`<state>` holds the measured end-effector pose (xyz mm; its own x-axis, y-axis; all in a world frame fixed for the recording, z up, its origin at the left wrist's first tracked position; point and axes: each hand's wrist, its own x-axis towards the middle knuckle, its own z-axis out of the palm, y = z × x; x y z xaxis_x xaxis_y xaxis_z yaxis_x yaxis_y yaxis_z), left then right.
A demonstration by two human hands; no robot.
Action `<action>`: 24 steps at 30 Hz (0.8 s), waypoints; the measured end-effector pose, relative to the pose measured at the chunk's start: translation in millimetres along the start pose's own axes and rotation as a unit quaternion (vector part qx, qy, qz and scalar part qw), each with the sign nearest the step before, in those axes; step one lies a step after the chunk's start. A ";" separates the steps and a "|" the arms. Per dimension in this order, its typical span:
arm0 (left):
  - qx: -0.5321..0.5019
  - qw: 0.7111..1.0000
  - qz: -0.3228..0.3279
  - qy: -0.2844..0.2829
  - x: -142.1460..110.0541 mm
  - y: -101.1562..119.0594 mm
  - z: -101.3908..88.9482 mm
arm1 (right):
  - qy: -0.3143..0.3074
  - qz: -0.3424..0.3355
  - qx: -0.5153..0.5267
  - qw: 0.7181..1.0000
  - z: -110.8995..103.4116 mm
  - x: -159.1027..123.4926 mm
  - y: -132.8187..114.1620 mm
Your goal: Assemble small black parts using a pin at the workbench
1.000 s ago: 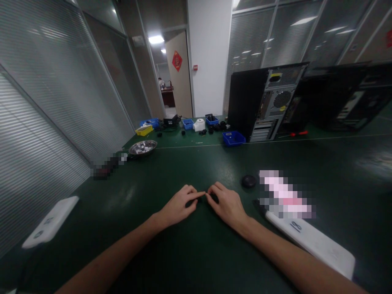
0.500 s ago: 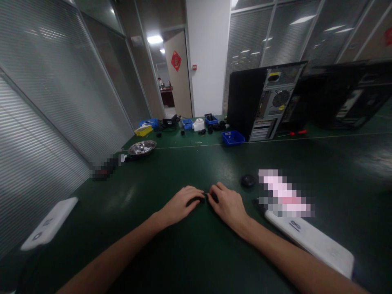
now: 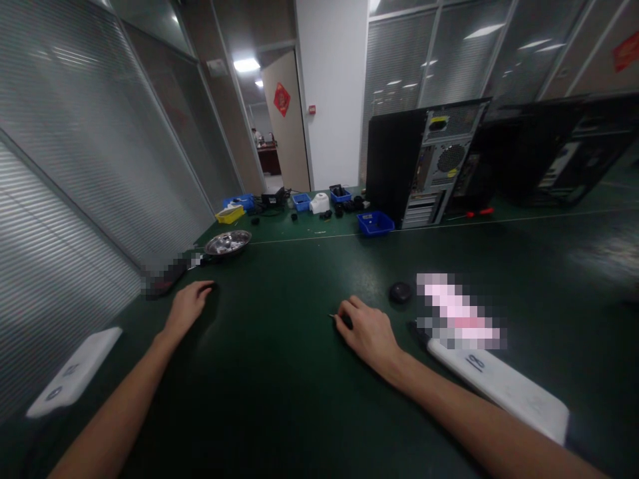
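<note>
My left hand lies far out to the left on the green table, next to a pixelated dark object. Its fingers are curled down over something small and dark that I cannot make out. Near the table's middle rests my right hand, its fingers closed on a small dark part whose thin tip pokes out to the left. A round black knob sits just right of that hand.
A white flat device lies along my right forearm, with a pixelated pink item above it. Another white device is at the left edge. Farther back stand a metal bowl, blue bins and open computer towers.
My left hand has left the right hand and swept to the left across the table. The right hand has stayed where it was.
</note>
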<state>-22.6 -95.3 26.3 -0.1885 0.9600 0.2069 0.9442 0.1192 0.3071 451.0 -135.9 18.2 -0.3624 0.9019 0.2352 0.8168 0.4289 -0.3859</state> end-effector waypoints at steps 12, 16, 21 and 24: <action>0.076 0.986 -0.108 0.098 9.0 -82.7 0.5 | -0.016 0.003 0.005 1.000 -5.7 0.1 -2.9; 0.094 0.985 -0.086 0.118 9.3 -82.8 3.0 | -0.016 0.004 0.006 1.000 -6.0 -0.1 -3.1; 0.130 0.985 -0.036 0.103 8.3 -78.5 2.3 | -0.019 0.002 0.012 1.000 -6.3 -0.7 -2.8; 0.154 0.984 -0.022 0.091 7.2 -74.3 2.1 | -0.019 0.001 0.013 1.000 -5.6 -0.3 -2.2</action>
<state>-93.6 -96.7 3.1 -0.2493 0.8941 0.3720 0.9659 0.2574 0.0286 451.8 -137.4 23.9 -0.3777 0.9038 0.2014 0.8053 0.4280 -0.4102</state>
